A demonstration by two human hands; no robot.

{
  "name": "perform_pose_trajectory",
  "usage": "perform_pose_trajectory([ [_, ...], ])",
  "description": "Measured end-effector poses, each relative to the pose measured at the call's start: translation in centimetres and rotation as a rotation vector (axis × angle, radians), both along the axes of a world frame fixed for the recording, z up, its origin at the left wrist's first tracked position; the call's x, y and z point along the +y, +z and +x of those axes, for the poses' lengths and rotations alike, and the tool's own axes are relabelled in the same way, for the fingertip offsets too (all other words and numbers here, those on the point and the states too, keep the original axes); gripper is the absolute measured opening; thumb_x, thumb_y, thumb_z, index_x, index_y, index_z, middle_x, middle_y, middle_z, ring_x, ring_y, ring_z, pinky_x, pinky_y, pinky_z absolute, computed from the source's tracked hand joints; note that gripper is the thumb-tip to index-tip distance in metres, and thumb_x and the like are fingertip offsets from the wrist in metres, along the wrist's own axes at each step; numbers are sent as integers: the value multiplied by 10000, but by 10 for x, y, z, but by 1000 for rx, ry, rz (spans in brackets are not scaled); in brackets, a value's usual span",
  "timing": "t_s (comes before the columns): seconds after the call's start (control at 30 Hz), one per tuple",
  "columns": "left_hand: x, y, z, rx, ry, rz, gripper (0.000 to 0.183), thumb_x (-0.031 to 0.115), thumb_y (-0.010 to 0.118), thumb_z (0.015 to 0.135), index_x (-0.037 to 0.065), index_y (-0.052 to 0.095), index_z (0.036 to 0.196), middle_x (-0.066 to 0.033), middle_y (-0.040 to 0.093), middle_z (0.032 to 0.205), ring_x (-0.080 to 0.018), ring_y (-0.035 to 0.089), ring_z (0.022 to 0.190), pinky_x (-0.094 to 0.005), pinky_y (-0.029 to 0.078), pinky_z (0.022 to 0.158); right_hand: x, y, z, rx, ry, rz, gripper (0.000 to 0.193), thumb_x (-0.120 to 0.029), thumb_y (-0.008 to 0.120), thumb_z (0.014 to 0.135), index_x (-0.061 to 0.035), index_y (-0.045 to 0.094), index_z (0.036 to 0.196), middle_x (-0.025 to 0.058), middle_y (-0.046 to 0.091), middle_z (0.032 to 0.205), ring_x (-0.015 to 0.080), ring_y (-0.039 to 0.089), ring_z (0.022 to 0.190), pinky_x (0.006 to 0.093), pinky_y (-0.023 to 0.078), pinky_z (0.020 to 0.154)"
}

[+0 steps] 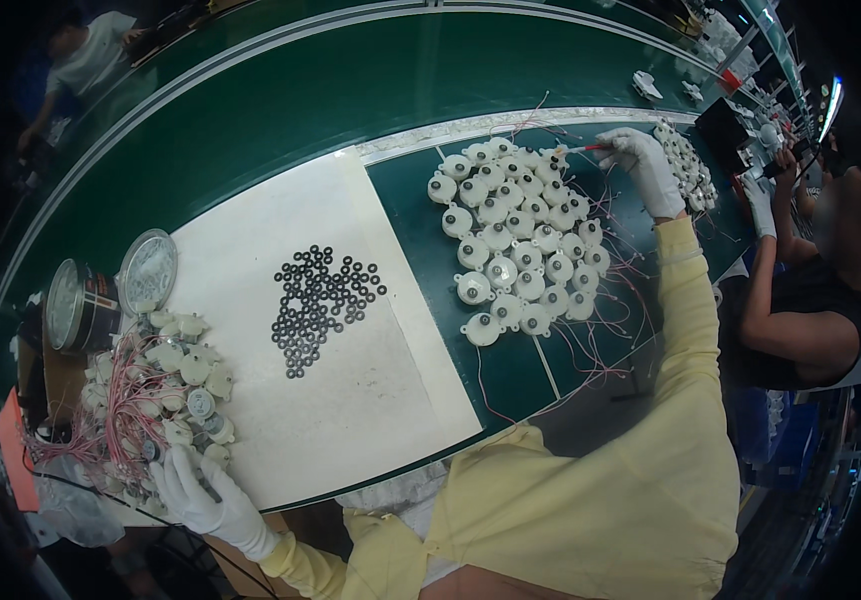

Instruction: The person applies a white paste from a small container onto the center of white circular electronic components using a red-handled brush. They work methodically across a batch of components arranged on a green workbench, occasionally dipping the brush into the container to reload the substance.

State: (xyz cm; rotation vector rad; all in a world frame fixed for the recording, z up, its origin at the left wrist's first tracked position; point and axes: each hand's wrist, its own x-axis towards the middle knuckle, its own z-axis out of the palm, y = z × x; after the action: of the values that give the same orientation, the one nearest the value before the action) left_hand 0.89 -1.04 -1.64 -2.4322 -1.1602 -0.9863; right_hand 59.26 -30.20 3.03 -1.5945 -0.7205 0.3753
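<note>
Hands: the left hand point(208, 497), gloved in white, is resting fingers spread on the near edge of a heap of small round white motors point(165, 390) with pink wires, at the left end of the desk point(280, 100); it is pressing on the heap rather than closing on any one piece. The right hand point(643, 165), also gloved, is reaching far out with the arm almost straight, yellow sleeve running up the right side, and is pinching a thin red-tipped tool point(586, 149) at the far edge of a second group of motors point(515, 240).

Surroundings: this second group is lying flat, packed side by side on the green mat, roughly thirty pieces, their wires trailing to the right under the outstretched arm. A further small cluster of motors point(688, 170) is sitting just beyond the right hand. Between the two hands a white sheet point(350, 400) is carrying a scatter of black rings point(318, 305), several dozen, too many to count exactly. Two round tins point(110, 290) are standing just behind the left heap. A co-worker point(800, 290) is sitting at the right, well apart.
</note>
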Motion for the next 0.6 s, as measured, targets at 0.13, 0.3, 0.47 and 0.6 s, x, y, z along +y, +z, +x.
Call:
perform_pose_trajectory([
  [0.13, 0, 1, 1, 11, 6, -4, 331, 80, 615, 876, 14, 634, 1200, -146, 624, 1207, -412, 513, 1215, -496, 398, 1016, -1, 0, 0, -17, 27, -49, 288, -104, 481, 908, 93, 636, 1050, 175, 669, 1011, 247, 669, 895, 328, 538, 789],
  [0.3, 0, 1, 0, 6, 4, 2, 330, 89, 611, 882, 12, 633, 1202, -146, 625, 1209, -411, 510, 1218, -497, 391, 1020, 2, -2, -9, -3, -12, -41, 279, -97, 457, 903, 84, 629, 1028, 160, 665, 983, 224, 663, 854, 310, 526, 772],
  [0.47, 0, 0, 0, 2, 10, -14, 331, 96, 608, 883, 11, 633, 1202, -145, 624, 1215, -412, 510, 1219, -499, 389, 1021, -3, -6, -2, 7, 3, -41, 277, -94, 484, 902, 82, 644, 1043, 167, 675, 994, 235, 671, 892, 317, 540, 780],
  [0.6, 0, 0, 0, 6, 13, -17, 334, 92, 607, 880, 13, 634, 1203, -144, 624, 1215, -411, 508, 1222, -496, 390, 1020, -3, -5, -4, 0, 3, -49, 277, -93, 486, 899, 82, 647, 1040, 167, 680, 980, 231, 671, 877, 314, 541, 777],
])
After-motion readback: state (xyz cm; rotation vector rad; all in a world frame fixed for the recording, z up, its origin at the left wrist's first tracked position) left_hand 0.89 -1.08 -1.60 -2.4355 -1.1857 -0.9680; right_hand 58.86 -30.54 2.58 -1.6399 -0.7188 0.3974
